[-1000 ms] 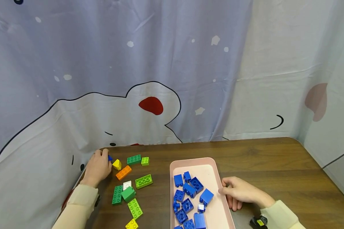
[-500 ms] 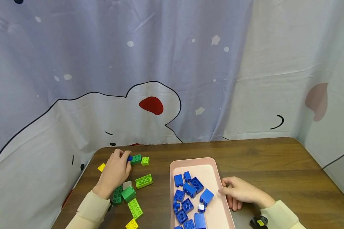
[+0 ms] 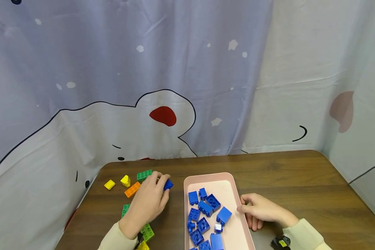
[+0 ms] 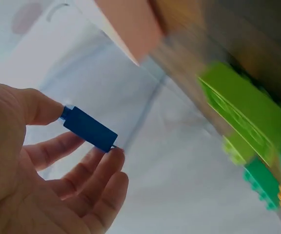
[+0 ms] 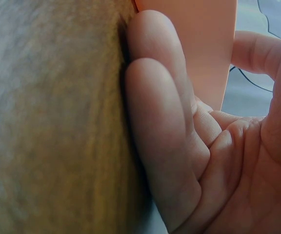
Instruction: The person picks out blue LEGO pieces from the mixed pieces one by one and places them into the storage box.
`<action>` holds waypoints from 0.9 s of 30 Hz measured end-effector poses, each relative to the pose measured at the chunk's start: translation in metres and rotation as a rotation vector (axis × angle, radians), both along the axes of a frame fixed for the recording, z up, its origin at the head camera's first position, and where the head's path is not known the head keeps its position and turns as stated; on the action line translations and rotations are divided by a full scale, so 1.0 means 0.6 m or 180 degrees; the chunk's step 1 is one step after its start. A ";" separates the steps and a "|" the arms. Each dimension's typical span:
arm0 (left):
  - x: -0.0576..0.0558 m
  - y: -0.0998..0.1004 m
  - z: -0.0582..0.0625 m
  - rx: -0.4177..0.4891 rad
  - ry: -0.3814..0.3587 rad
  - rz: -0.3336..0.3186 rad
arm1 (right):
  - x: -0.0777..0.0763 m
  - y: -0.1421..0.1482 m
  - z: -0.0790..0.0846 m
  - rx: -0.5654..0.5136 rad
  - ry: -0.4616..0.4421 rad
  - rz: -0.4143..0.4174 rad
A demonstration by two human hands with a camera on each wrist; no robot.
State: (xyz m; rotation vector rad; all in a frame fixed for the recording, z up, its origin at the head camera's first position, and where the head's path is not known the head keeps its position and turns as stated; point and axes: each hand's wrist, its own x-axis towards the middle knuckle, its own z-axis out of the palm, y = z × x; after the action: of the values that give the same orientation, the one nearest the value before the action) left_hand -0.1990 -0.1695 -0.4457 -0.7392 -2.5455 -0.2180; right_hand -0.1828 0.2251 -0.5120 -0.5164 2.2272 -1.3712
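Note:
A blue building brick (image 4: 90,128) is pinched between the thumb and fingertips of my left hand (image 3: 148,201), above the table left of the pink tray (image 3: 207,178). In the left wrist view, my left hand (image 4: 57,161) has its thumb on one end of the brick and its fingers at the other. My right hand (image 3: 262,210) holds the tray's right rim, the thumb over the edge and the other fingers curled outside. The right wrist view shows my right hand (image 5: 218,146) against the tray's pink wall (image 5: 206,44), with fingertips at the tabletop. Several blue bricks (image 3: 205,208) lie in the tray.
Left of the tray, the wooden table (image 3: 278,173) bears loose bricks: yellow (image 3: 109,184), orange (image 3: 132,190), dark green (image 3: 144,175) and light green (image 3: 147,232). My left forearm covers some of them. A printed curtain (image 3: 187,69) hangs behind the table.
My left hand has carried the blue brick from the table's far left corner rightwards, toward the tray. Yellow bricks there are uncovered now. My right hand has stayed on the tray's rim.

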 end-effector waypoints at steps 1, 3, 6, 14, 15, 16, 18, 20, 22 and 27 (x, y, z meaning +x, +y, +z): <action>0.006 0.009 0.001 -0.0003 -0.0029 -0.0027 | 0.000 0.000 0.000 0.0003 0.0005 -0.0003; 0.018 0.026 0.002 -0.0018 -0.0113 -0.0065 | -0.001 -0.001 0.000 0.0012 0.0011 -0.0005; 0.038 0.050 0.001 -0.0086 -0.0301 -0.0149 | -0.002 -0.003 -0.002 0.0016 -0.0005 0.0003; 0.079 0.108 0.000 -0.0294 -0.0506 -0.0667 | -0.003 -0.006 0.000 -0.0057 -0.0010 0.0028; 0.083 0.116 0.000 -0.0331 -0.0480 -0.0754 | -0.004 -0.006 0.001 -0.0063 -0.0011 0.0026; 0.086 0.125 0.000 -0.0373 -0.0456 -0.0835 | -0.004 -0.006 0.001 -0.0060 -0.0013 0.0028; 0.093 0.141 -0.001 -0.0479 -0.0471 -0.0987 | -0.004 -0.005 0.003 -0.0049 -0.0025 0.0024; 0.098 0.159 -0.004 -0.0581 -0.0506 -0.1123 | -0.005 -0.003 0.004 -0.0030 -0.0029 0.0027; 0.102 0.178 -0.008 -0.0673 -0.0526 -0.1241 | -0.004 -0.002 0.004 -0.0001 -0.0029 0.0039; 0.114 0.217 -0.028 -0.0717 -0.0273 -0.1607 | -0.001 0.001 0.001 0.0019 -0.0006 0.0070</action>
State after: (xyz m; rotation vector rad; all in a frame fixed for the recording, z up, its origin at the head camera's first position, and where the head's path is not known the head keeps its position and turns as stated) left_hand -0.1308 -0.0390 -0.4626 -1.4850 -2.4411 -0.1274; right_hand -0.1836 0.2258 -0.5112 -0.5356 2.2171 -1.3533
